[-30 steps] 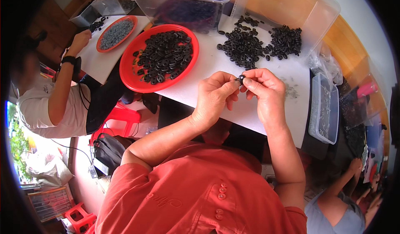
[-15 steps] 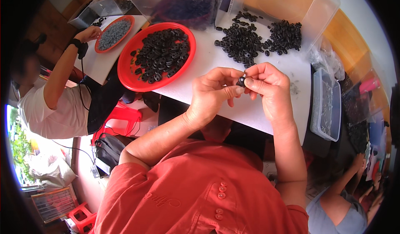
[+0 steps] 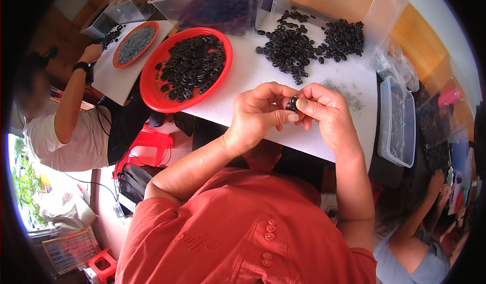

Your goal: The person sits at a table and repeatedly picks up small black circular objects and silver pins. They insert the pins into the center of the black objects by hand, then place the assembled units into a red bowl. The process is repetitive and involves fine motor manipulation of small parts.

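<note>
Over the front edge of the white table, both my hands pinch one small black plastic piece point(image 3: 291, 103) between thumbs and fingertips. My left hand point(image 3: 258, 113) holds it from the left, thumb along its lower side. From the right, my right hand point(image 3: 329, 113) presses its thumb and fingers on the piece. The part looks rounded, with a hole or pale spot; fingers cover much of it. Beyond my hands lie a loose pile of black oval pieces with holes point(image 3: 287, 49) and a second pile of black pieces point(image 3: 345, 38). Small clear bits point(image 3: 349, 96) are scattered behind my right hand.
A red round tray point(image 3: 147, 89) heaped with black pieces stands left. Behind it is a clear plastic bin point(image 3: 202, 11). A clear tub point(image 3: 397, 155) sits at the right table edge. At left, a co-worker's hand point(image 3: 91, 54) is near a red tray of grey bits point(image 3: 134, 46).
The black piece has turned slightly between my fingertips, and my right fingers have closed further over it. The co-worker's hand at left has moved off the grey bits toward the table's edge.
</note>
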The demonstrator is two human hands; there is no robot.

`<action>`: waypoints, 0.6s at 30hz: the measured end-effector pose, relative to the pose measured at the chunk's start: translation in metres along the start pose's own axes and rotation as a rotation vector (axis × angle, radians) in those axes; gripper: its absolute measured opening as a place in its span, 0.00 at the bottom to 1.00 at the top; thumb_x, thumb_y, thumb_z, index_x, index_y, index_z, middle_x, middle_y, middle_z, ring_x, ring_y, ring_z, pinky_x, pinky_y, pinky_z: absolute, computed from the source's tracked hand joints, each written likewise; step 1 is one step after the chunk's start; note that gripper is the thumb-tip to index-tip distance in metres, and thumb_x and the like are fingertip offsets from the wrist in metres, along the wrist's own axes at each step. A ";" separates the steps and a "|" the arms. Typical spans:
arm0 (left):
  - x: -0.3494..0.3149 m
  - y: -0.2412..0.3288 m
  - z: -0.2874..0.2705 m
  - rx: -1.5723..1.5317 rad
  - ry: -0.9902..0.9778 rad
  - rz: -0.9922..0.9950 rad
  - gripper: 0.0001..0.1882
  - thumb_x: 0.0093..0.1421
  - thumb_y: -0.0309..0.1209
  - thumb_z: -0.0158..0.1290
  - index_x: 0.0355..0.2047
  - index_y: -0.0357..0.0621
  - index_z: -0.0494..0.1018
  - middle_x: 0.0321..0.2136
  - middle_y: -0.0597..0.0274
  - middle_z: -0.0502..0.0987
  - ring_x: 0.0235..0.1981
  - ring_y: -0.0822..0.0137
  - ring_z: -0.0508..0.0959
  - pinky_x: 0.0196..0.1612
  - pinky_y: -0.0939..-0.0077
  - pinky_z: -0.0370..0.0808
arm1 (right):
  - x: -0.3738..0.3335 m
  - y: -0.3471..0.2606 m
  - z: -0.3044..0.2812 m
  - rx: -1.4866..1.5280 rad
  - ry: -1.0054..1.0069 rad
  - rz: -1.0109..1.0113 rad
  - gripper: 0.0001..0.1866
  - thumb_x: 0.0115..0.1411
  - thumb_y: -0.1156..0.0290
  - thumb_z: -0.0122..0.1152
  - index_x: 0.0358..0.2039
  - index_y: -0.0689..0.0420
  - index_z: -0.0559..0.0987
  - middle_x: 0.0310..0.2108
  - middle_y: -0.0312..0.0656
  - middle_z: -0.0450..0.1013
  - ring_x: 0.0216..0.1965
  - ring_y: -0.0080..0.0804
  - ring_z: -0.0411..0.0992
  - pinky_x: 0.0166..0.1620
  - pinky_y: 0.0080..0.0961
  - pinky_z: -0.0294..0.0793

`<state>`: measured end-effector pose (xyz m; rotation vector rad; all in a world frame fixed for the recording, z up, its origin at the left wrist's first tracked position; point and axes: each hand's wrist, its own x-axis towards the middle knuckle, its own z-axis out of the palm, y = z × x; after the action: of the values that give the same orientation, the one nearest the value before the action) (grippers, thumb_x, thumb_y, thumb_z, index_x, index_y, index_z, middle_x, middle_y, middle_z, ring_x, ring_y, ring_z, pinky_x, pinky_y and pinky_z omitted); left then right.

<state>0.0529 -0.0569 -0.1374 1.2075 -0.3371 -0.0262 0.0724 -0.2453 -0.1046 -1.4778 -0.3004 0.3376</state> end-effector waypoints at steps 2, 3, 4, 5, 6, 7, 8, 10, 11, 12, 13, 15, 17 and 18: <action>0.000 -0.001 -0.003 0.030 -0.055 0.013 0.17 0.55 0.15 0.63 0.45 0.35 0.77 0.38 0.59 0.79 0.33 0.73 0.78 0.27 0.81 0.79 | 0.000 0.002 -0.005 -0.009 -0.029 0.018 0.09 0.66 0.67 0.61 0.32 0.60 0.79 0.26 0.33 0.75 0.26 0.18 0.71 0.28 0.17 0.68; 0.001 -0.001 -0.005 0.046 -0.083 0.020 0.17 0.55 0.15 0.64 0.45 0.36 0.77 0.38 0.60 0.79 0.33 0.73 0.78 0.27 0.81 0.79 | -0.001 0.003 -0.006 -0.013 -0.044 0.028 0.10 0.66 0.67 0.61 0.32 0.60 0.79 0.26 0.33 0.75 0.26 0.18 0.71 0.27 0.17 0.68; 0.001 -0.001 -0.008 0.041 -0.096 0.015 0.17 0.55 0.15 0.63 0.45 0.36 0.77 0.38 0.59 0.79 0.33 0.73 0.78 0.27 0.81 0.79 | -0.001 0.003 -0.006 -0.006 -0.047 0.034 0.10 0.66 0.67 0.61 0.32 0.60 0.79 0.25 0.33 0.74 0.25 0.18 0.71 0.27 0.17 0.68; 0.002 -0.002 -0.010 0.036 -0.109 0.011 0.17 0.55 0.15 0.63 0.45 0.36 0.77 0.39 0.58 0.80 0.34 0.72 0.78 0.27 0.81 0.79 | -0.001 0.002 -0.005 0.001 -0.051 0.040 0.10 0.65 0.67 0.61 0.32 0.60 0.79 0.25 0.33 0.74 0.25 0.18 0.71 0.27 0.16 0.68; 0.002 -0.002 -0.011 0.032 -0.121 0.006 0.17 0.55 0.15 0.63 0.45 0.37 0.78 0.39 0.58 0.80 0.34 0.72 0.78 0.27 0.80 0.80 | -0.002 0.001 -0.005 0.008 -0.055 0.045 0.10 0.65 0.66 0.61 0.32 0.60 0.79 0.24 0.33 0.74 0.25 0.18 0.71 0.27 0.16 0.68; 0.002 -0.002 -0.010 -0.001 -0.120 -0.010 0.16 0.55 0.15 0.63 0.45 0.36 0.77 0.39 0.57 0.80 0.34 0.71 0.79 0.27 0.80 0.80 | -0.002 0.001 -0.005 0.010 -0.051 0.045 0.10 0.65 0.66 0.61 0.32 0.60 0.79 0.24 0.33 0.74 0.25 0.18 0.71 0.27 0.16 0.67; 0.002 -0.001 -0.010 -0.034 -0.119 -0.026 0.16 0.56 0.15 0.63 0.45 0.36 0.77 0.39 0.57 0.80 0.34 0.71 0.79 0.27 0.80 0.79 | -0.002 0.002 -0.005 0.011 -0.048 0.045 0.11 0.65 0.65 0.61 0.32 0.60 0.79 0.24 0.33 0.73 0.25 0.18 0.71 0.27 0.16 0.67; 0.001 0.002 -0.006 -0.086 -0.089 -0.058 0.14 0.56 0.16 0.63 0.44 0.34 0.77 0.38 0.57 0.80 0.34 0.70 0.80 0.26 0.80 0.78 | -0.003 0.004 -0.006 0.003 -0.042 0.033 0.12 0.65 0.65 0.62 0.33 0.61 0.79 0.25 0.34 0.74 0.24 0.19 0.71 0.27 0.16 0.67; 0.000 0.003 -0.002 -0.106 -0.060 -0.074 0.13 0.57 0.17 0.63 0.43 0.33 0.76 0.36 0.59 0.79 0.34 0.70 0.81 0.26 0.80 0.77 | -0.003 0.006 -0.007 -0.006 -0.039 0.020 0.12 0.66 0.64 0.62 0.34 0.63 0.78 0.26 0.35 0.74 0.24 0.20 0.71 0.26 0.16 0.67; 0.000 0.004 0.001 -0.125 -0.030 -0.089 0.13 0.58 0.18 0.63 0.43 0.31 0.76 0.34 0.60 0.79 0.34 0.69 0.82 0.25 0.80 0.76 | -0.003 0.007 -0.008 -0.016 -0.036 0.008 0.13 0.66 0.64 0.62 0.35 0.64 0.78 0.27 0.37 0.75 0.23 0.20 0.71 0.26 0.15 0.67; 0.000 0.003 0.000 -0.116 -0.044 -0.089 0.13 0.57 0.16 0.62 0.43 0.32 0.76 0.36 0.58 0.80 0.34 0.69 0.81 0.26 0.80 0.77 | -0.003 0.007 -0.008 -0.020 -0.036 0.007 0.14 0.66 0.64 0.62 0.35 0.64 0.78 0.27 0.36 0.74 0.23 0.21 0.71 0.26 0.15 0.67; 0.001 0.001 -0.005 -0.099 -0.070 -0.089 0.14 0.56 0.14 0.61 0.43 0.34 0.77 0.39 0.55 0.81 0.35 0.70 0.80 0.26 0.80 0.79 | -0.004 0.006 -0.007 -0.029 -0.036 0.007 0.14 0.66 0.64 0.62 0.36 0.64 0.78 0.26 0.36 0.74 0.23 0.21 0.71 0.26 0.15 0.67; 0.003 0.001 -0.009 -0.057 -0.110 -0.075 0.13 0.56 0.13 0.61 0.42 0.34 0.78 0.39 0.55 0.81 0.35 0.70 0.80 0.26 0.81 0.78 | -0.004 0.006 -0.006 -0.013 -0.036 0.020 0.12 0.65 0.64 0.62 0.33 0.62 0.79 0.24 0.34 0.73 0.24 0.19 0.71 0.26 0.16 0.67; 0.004 0.001 -0.010 -0.037 -0.131 -0.068 0.13 0.56 0.13 0.61 0.41 0.34 0.78 0.38 0.56 0.81 0.34 0.71 0.80 0.26 0.81 0.78 | -0.005 0.006 -0.006 -0.006 -0.036 0.026 0.12 0.65 0.64 0.62 0.32 0.60 0.79 0.23 0.32 0.72 0.25 0.19 0.70 0.26 0.16 0.67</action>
<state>0.0588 -0.0483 -0.1385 1.1832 -0.4084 -0.1699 0.0703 -0.2520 -0.1114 -1.4835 -0.3118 0.3852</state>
